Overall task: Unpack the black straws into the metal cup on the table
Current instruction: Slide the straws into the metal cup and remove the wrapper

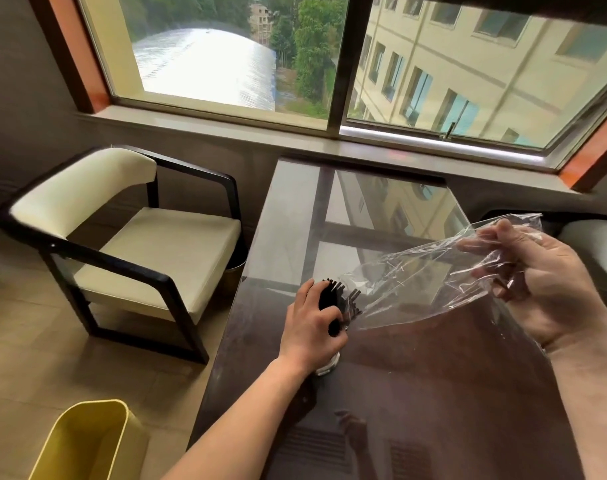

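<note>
A bundle of black straws [329, 303] stands upright in the metal cup [328, 365] near the left edge of the dark glossy table [416, 393]. My left hand [312, 327] is wrapped around the straws just above the cup, and it hides most of the cup; only the cup's shiny base shows below my wrist. My right hand [541, 285] is raised to the right and grips a clear plastic bag [433, 271]. The bag's open end reaches down to the straw tops. It looks empty.
A cream chair with a black frame [129, 244] stands left of the table. A yellow bin [87, 441] sits on the floor at the lower left. Another chair's armrest [593, 237] is at the right. A window sill [295, 133] runs behind the table.
</note>
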